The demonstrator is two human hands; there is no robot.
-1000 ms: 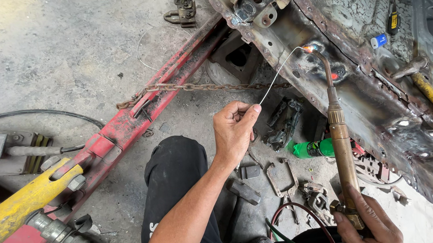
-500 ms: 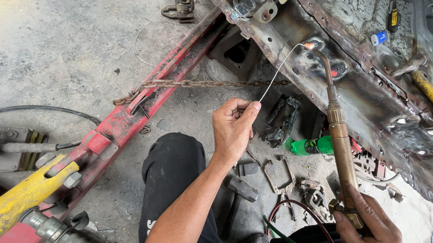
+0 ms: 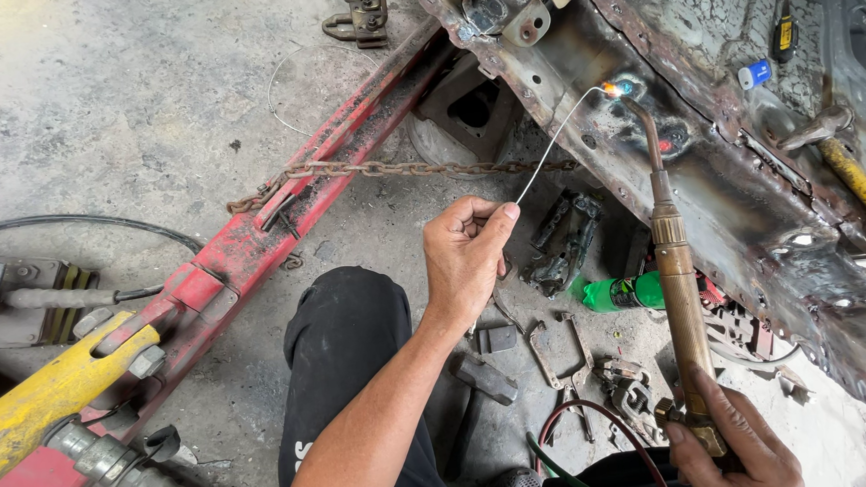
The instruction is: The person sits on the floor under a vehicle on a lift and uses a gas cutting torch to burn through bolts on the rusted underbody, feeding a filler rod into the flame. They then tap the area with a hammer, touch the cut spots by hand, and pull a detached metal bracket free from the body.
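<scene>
My left hand (image 3: 466,257) pinches a thin filler wire (image 3: 552,150) between thumb and fingers; the wire slants up to the right and its tip meets a small flame on the rusty car body sill (image 3: 751,204). My right hand (image 3: 731,446), at the bottom right, grips the base of a long brass gas torch (image 3: 678,289). The torch points upward, and its bent nozzle ends at the same glowing spot (image 3: 620,88). My knee in black trousers (image 3: 344,349) sits below the left hand.
A red steel frame beam (image 3: 281,218) runs diagonally, with a rusty chain (image 3: 398,168) stretched from it to the sill. A yellow ram (image 3: 42,398) lies at the lower left. A hammer (image 3: 482,381), locking pliers (image 3: 560,351), a green bottle (image 3: 621,292) and hoses (image 3: 575,435) lie on the floor.
The view has shifted slightly. The wire tip and torch nozzle stay together at the sill, where the flame now glows brighter. Both hands keep their grip.
</scene>
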